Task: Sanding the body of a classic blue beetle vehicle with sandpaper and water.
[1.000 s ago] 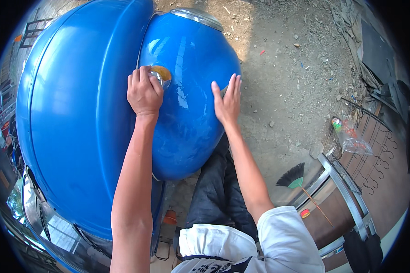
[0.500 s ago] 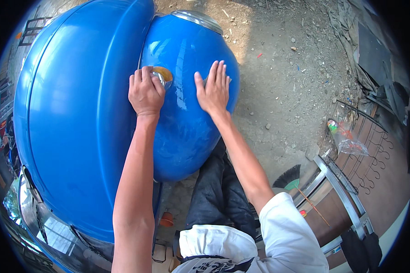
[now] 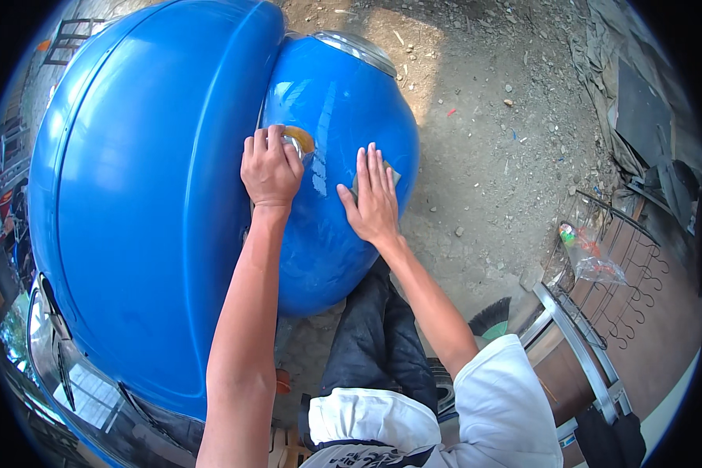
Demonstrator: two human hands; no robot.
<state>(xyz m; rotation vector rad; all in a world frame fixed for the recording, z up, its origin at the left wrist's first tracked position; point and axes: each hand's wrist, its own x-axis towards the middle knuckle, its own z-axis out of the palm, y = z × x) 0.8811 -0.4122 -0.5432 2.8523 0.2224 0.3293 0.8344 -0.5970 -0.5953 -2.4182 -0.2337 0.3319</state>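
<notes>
The rounded blue fender (image 3: 343,257) of a car is in front of me, beside its blue hood (image 3: 125,203). My left hand (image 3: 271,173) is closed around a small chrome-and-amber lamp (image 3: 300,139) on top of the fender; the curled fingers cover part of it. Farther right, my right hand (image 3: 373,201) lies flat with its fingers stretched out. Beneath it, pressed against the paint, is a thin grey-green pad (image 3: 396,175); only its edges show, so I cannot tell its exact kind.
A chrome-rimmed headlight (image 3: 357,51) sits at the fender's far end. Dirt ground with small stones (image 3: 483,156) lies to the right. At lower right are a wire rack with hooks (image 3: 628,269), a plastic bag (image 3: 593,256), a metal frame (image 3: 585,343) and a dark broom head (image 3: 493,318).
My right hand and the pad have slid toward me along the fender. My left hand stays at the lamp. The whole view has shifted slightly.
</notes>
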